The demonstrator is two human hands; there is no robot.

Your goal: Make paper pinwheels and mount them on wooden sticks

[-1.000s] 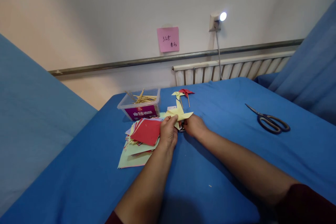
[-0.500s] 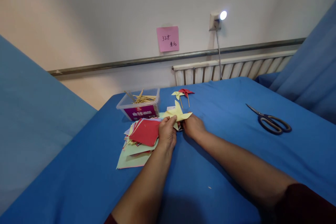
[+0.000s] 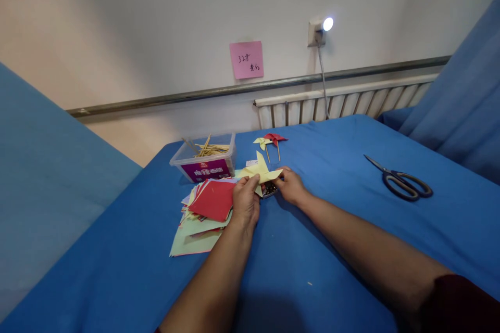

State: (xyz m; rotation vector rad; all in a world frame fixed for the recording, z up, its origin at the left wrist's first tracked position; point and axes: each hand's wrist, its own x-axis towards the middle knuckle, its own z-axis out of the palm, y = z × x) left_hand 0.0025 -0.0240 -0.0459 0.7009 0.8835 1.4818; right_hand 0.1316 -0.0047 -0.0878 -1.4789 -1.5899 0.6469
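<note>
Both bare forearms (image 3: pixel 219 270) outstretched, left hand (image 3: pixel 246 199) in a pinch, right hand (image 3: pixel 290 186) curled nearby.

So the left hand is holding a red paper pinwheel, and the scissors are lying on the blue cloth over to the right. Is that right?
Not quite: the pinwheel in the left hand is pale yellow, as the head view shows. The scissors do lie on the blue cloth to the right.

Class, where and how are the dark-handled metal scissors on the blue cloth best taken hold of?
Probably by the dark, looped handles, coming from the near right: the scissors lie flat, loops toward that side, pointed grey metal blades aimed far left.
</note>
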